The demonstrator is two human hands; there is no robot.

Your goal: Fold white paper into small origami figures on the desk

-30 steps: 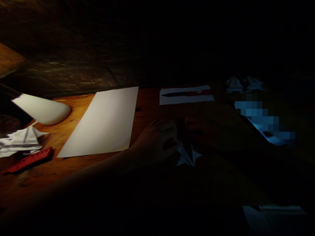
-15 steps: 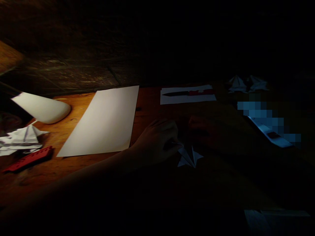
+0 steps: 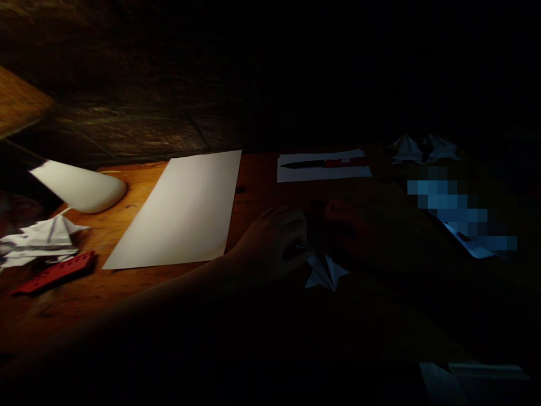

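Your left hand (image 3: 279, 239), knuckles up and fingers curled, is clamped on the creased, pointed folded paper (image 3: 325, 272) over the grainy wooden surface (image 3: 253, 197); your right hand (image 3: 344, 223) is beside it, too dark to tell its grip.

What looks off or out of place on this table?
Nothing looks spilled, though it's dim. The knife lies blade-out across the small papers, which seems odd; and the left hand holds the folded paper in shadow, while the large sheet gets the light.
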